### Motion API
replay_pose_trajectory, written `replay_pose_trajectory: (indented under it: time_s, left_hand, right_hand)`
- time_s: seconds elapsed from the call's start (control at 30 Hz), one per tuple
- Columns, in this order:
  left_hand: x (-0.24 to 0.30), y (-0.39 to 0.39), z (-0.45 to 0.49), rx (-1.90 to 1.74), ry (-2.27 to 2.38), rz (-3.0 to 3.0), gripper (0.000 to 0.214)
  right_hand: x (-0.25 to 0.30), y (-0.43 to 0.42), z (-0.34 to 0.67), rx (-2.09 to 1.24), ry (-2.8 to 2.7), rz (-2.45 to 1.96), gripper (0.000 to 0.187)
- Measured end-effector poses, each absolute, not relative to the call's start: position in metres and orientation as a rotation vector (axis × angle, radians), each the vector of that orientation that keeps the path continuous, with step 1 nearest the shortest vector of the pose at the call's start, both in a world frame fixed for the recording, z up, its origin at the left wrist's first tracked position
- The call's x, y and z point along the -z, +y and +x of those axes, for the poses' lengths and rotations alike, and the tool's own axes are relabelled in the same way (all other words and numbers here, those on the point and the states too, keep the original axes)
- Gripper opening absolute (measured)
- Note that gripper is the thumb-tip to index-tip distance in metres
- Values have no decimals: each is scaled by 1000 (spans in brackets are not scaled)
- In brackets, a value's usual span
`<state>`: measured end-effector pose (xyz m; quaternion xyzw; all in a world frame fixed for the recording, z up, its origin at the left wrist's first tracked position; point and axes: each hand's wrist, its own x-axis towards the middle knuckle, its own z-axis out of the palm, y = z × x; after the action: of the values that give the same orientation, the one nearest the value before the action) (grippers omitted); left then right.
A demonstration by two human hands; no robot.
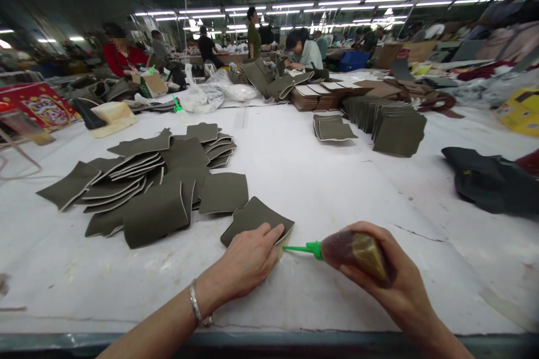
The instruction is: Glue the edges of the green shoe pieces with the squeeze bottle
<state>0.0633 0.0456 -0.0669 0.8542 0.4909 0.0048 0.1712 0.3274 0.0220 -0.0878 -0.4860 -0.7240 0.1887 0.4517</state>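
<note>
My right hand is wrapped round a squeeze bottle with a green nozzle and dark amber contents, which looks like a glue bottle. The bottle lies on its side in the grip. Its thin green tip points left, at the front right edge of an olive-green cut piece. My left hand holds that piece near its front edge, fingers on top; the thumb is mostly hidden. The piece looks like leather or leatherette with a pale backing. Just behind it lies a loose heap of similar olive pieces.
On the white table, a row of upright olive pieces stands at the back right beside a small flat stack. Brown stacked pieces lie behind. Black material is at the right. Several people work farther back.
</note>
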Motion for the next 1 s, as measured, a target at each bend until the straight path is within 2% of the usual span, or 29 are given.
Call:
replay_pose_trajectory:
  time_s: [0.27, 0.47, 0.67, 0.83, 1.0]
  left_hand:
    - [66, 47, 64, 8, 1399, 2428, 47]
    - [69, 48, 64, -8, 1388, 2408, 48]
    - [66, 50, 64, -10, 1377, 2379, 48]
    - [62, 52, 64, 14, 1375, 2359, 49]
    - [62, 51, 64, 16, 1384, 2345, 48]
  right_hand:
    - [92, 26, 325, -582, -1811, -1148, 40]
    - [93, 37, 331, -457, -1741, -1206, 40]
    - [97, 30, 328, -579, -1774, -1174, 39]
    - [99, 35, 332, -425, -1703, -1224, 41]
    - [101, 31, 330, -469, -1726, -1233, 39]
